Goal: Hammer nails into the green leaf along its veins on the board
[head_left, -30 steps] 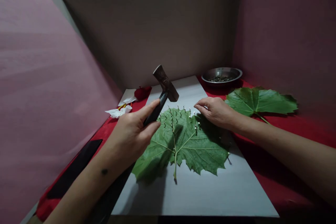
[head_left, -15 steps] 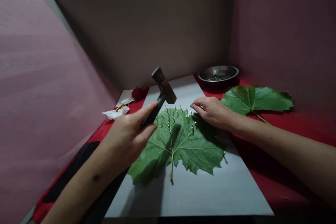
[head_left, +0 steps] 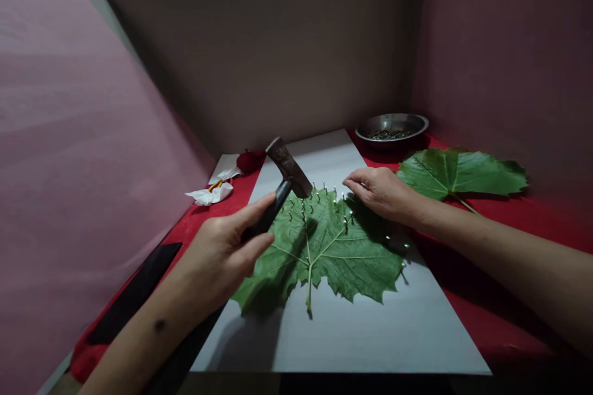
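A green leaf (head_left: 333, 259) lies on a white board (head_left: 370, 339), with several small nails standing in its upper part and a few near its right edge. My left hand (head_left: 231, 247) is closed round the dark handle of a hammer (head_left: 290, 168), whose metal head is over the leaf's top left part. At the leaf's upper right edge, my right hand (head_left: 382, 193) is closed with the fingertips pinched together; what they hold, if anything, is too small to make out.
A metal bowl (head_left: 391, 128) of nails stands at the back right. Another leaf (head_left: 463, 174) lies on the red cloth (head_left: 509, 222). White tissue (head_left: 210, 194), a red object (head_left: 249, 162) and a black strip (head_left: 136, 293) are on the left. Walls enclose the back and sides.
The hammer head has come down a little towards the leaf. My right hand keeps its pinch beside the leaf's upper edge. The whole view has shifted slightly.
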Motion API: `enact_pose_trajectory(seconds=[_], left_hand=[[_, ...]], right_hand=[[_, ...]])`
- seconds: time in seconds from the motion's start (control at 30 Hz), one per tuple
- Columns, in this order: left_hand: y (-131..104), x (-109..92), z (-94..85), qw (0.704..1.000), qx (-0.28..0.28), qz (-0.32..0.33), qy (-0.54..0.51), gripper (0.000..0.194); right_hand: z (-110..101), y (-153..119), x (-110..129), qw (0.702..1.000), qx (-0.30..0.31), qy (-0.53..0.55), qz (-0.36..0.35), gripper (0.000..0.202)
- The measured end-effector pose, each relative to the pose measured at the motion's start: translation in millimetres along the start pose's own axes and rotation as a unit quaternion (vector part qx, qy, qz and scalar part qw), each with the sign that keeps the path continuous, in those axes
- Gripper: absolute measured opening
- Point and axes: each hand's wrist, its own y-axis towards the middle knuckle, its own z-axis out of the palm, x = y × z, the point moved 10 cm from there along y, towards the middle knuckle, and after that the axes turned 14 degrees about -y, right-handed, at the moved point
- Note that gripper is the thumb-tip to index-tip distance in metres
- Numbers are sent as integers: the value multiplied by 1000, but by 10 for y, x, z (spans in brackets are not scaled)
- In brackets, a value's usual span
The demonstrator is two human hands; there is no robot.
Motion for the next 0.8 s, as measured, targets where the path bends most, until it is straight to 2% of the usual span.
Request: enact_pose_trajectory(seconds=[0.1, 0.2, 0.3, 0.43, 0.53, 0.63, 0.73, 0.8], left_hand=[[-75, -45, -236, 998, -57, 6, -36, 58], [-113, 37, -431, 993, -107, -3, -56, 57], [-108, 277, -631, 984, -157, -36, -82, 60], [-60, 746, -838, 964, -198, -101, -148, 65], [13, 1090, -882, 947, -202, -121, -218, 68], [103, 1374, -851, 932, -199, -121, -277, 72], [153, 1556, -818, 916, -204, -116, -326, 79], [130, 1582, -835, 909, -215, -112, -339, 78]], right_hand=[[-13, 9, -48, 1000, -3, -5, 14, 33], [-15, 16, -64, 1000, -7, -11, 17, 33], [-51, 20, -100, 999, -32, -9, 29, 30], [-124, 25, -194, 997, -57, -3, 54, 27], [-231, 57, -335, 993, -85, -9, 77, 25], [-357, 142, -602, 984, -109, -62, 126, 25], [-410, 279, -938, 966, -82, -158, 190, 31], [-421, 374, -1108, 957, -65, -189, 209, 32]])
